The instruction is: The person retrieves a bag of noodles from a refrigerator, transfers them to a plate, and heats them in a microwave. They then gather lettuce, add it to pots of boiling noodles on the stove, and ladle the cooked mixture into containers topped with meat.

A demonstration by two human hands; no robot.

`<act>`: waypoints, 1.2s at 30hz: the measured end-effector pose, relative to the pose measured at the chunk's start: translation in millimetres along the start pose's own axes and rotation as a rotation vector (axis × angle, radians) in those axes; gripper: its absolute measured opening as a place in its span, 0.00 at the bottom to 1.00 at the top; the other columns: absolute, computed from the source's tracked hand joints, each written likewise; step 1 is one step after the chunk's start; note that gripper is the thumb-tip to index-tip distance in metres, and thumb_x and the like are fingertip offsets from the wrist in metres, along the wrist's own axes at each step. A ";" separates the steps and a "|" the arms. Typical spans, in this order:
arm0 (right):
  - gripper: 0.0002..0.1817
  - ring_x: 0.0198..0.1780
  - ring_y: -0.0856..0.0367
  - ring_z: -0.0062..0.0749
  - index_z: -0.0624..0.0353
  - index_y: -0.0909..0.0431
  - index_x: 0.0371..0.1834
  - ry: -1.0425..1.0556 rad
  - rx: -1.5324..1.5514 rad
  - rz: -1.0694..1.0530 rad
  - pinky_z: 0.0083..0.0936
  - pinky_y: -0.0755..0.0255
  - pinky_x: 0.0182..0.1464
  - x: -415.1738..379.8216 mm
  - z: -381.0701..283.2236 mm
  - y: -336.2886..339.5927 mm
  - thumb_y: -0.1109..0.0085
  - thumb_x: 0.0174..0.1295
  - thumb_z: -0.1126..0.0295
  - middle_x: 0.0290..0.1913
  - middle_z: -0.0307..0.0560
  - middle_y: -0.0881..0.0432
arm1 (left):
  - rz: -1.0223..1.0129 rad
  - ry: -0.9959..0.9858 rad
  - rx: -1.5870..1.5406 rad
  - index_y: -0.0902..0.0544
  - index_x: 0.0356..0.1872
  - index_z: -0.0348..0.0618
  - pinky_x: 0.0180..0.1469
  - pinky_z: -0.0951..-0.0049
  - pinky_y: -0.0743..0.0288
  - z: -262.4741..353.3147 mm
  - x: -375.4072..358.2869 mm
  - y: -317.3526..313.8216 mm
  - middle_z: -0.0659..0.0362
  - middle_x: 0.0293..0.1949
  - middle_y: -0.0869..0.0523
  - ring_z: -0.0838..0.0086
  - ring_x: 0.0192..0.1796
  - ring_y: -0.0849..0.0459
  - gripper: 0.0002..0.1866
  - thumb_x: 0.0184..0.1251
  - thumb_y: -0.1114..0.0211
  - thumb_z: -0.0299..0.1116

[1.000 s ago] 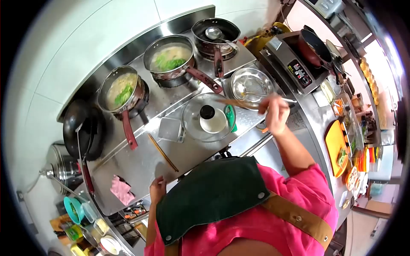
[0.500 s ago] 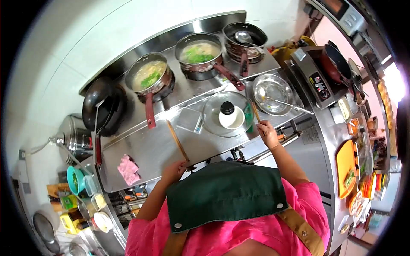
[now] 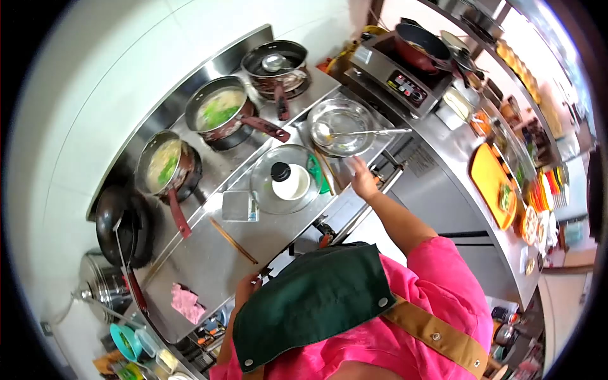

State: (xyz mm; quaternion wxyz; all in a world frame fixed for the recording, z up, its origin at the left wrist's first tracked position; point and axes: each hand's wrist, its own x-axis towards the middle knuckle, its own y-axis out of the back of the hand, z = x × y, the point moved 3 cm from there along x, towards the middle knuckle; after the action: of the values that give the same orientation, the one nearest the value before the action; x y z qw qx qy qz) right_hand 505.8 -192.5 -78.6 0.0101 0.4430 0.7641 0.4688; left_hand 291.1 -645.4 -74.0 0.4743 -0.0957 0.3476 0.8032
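Note:
My right hand [image 3: 363, 180] is beside the counter's front edge, fingers stretched out and nothing in them. Near it are chopsticks [image 3: 327, 170] and a glass bowl [image 3: 342, 121] with a long-handled spoon [image 3: 367, 133] in it. My left hand [image 3: 247, 288] is low at the front edge, partly behind the apron, its fingers hardly visible. Just above it, wooden chopsticks [image 3: 234, 241] lie on the steel counter. Between the hands, a white cup [image 3: 292, 186] with a black knob against it stands on a glass lid [image 3: 265, 183], beside a small scale [image 3: 237, 206].
Two saucepans of soup with greens [image 3: 166, 166] [image 3: 219, 111] stand on burners, handles over the counter. A third pan [image 3: 273, 77] holds a ladle. A dark wok [image 3: 120, 221] and pink cloth [image 3: 187, 303] are left; an induction cooker [image 3: 402, 82] and orange tray [image 3: 491, 183] are right.
My view has turned right, so the counter appears shifted left and tilted. My right hand has come away from the chopsticks beside the bowl. My left hand is now below the other chopsticks, apart from them.

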 end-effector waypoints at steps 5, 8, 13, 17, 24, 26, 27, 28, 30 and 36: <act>0.13 0.28 0.27 0.28 0.61 0.31 0.43 -1.059 0.887 0.597 0.22 0.31 0.30 31.6 58.3 56.1 0.52 0.53 0.77 0.30 0.41 0.27 | 0.144 -0.144 -0.012 0.24 0.40 0.37 0.31 0.73 0.26 34.8 12.1 -19.9 0.54 0.28 0.18 0.73 0.27 0.20 0.11 0.58 0.43 0.30; 0.06 0.22 0.34 0.27 0.58 0.32 0.33 -1.104 1.383 0.422 0.20 0.38 0.23 54.1 142.1 57.5 0.51 0.55 0.68 0.25 0.42 0.32 | 0.146 -0.136 -0.041 0.24 0.40 0.38 0.31 0.77 0.27 94.2 21.8 -32.4 0.55 0.27 0.18 0.75 0.27 0.20 0.10 0.61 0.45 0.31; 0.08 0.21 0.28 0.25 0.49 0.29 0.31 -1.005 1.696 0.098 0.17 0.35 0.20 83.5 149.1 76.0 0.45 0.54 0.59 0.24 0.40 0.25 | 0.042 -0.135 0.091 0.24 0.42 0.39 0.35 0.76 0.27 135.6 65.0 -93.9 0.56 0.30 0.18 0.74 0.31 0.20 0.10 0.60 0.46 0.29; 0.10 0.18 0.28 0.18 0.55 0.26 0.38 -0.740 1.367 -0.194 0.14 0.31 0.18 89.3 133.3 83.8 0.44 0.54 0.65 0.24 0.39 0.24 | -0.088 -0.363 -0.017 0.23 0.43 0.38 0.45 0.74 0.30 183.4 111.7 -147.6 0.55 0.38 0.19 0.73 0.40 0.21 0.12 0.57 0.45 0.27; 0.13 0.20 0.22 0.26 0.63 0.26 0.38 -0.813 1.420 0.116 0.18 0.26 0.21 71.3 96.6 153.7 0.50 0.58 0.63 0.23 0.46 0.23 | -0.400 -0.501 0.176 0.24 0.42 0.35 0.40 0.78 0.30 351.0 135.3 -222.4 0.55 0.33 0.19 0.75 0.36 0.22 0.13 0.58 0.43 0.30; 0.13 0.22 0.22 0.26 0.62 0.26 0.40 -0.810 1.511 0.248 0.18 0.25 0.23 46.9 82.8 202.2 0.53 0.60 0.64 0.25 0.47 0.22 | -0.492 -0.559 0.112 0.24 0.42 0.34 0.36 0.79 0.30 363.4 150.9 -234.2 0.56 0.30 0.20 0.77 0.33 0.22 0.12 0.59 0.44 0.30; 0.13 0.22 0.22 0.26 0.62 0.26 0.40 -0.820 1.515 0.313 0.18 0.25 0.23 30.3 77.9 236.1 0.54 0.60 0.64 0.25 0.47 0.22 | -0.505 -0.565 0.114 0.24 0.40 0.35 0.36 0.80 0.30 376.0 157.9 -243.5 0.59 0.30 0.21 0.79 0.32 0.23 0.11 0.60 0.44 0.30; 0.14 0.24 0.22 0.25 0.61 0.27 0.42 -0.783 1.522 0.380 0.17 0.25 0.26 10.1 79.0 261.3 0.54 0.61 0.62 0.26 0.47 0.22 | -0.512 -0.569 0.109 0.24 0.39 0.35 0.36 0.81 0.30 388.5 165.5 -255.4 0.63 0.29 0.22 0.80 0.32 0.24 0.09 0.61 0.45 0.29; 0.17 0.26 0.21 0.27 0.58 0.30 0.47 -0.855 1.489 0.526 0.19 0.24 0.30 -35.7 80.1 316.7 0.55 0.62 0.59 0.29 0.47 0.22 | -0.484 -0.689 -0.109 0.23 0.39 0.36 0.31 0.82 0.32 413.9 196.1 -277.6 0.64 0.26 0.22 0.84 0.28 0.26 0.09 0.61 0.45 0.29; 0.19 0.22 0.27 0.21 0.60 0.31 0.46 -0.694 1.103 1.176 0.14 0.29 0.26 -161.5 81.1 459.9 0.55 0.61 0.56 0.26 0.45 0.25 | -0.446 -0.369 -0.741 0.38 0.57 0.38 0.51 0.68 0.34 621.2 248.0 -331.4 0.53 0.57 0.34 0.66 0.54 0.31 0.26 0.64 0.50 0.45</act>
State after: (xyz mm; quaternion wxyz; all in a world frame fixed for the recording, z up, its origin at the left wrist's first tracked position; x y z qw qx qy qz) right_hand 945.7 -168.8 145.0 -0.2169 0.8243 0.4834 -0.1996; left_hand 543.1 32.5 110.9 0.6229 -0.1865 -0.0817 0.7553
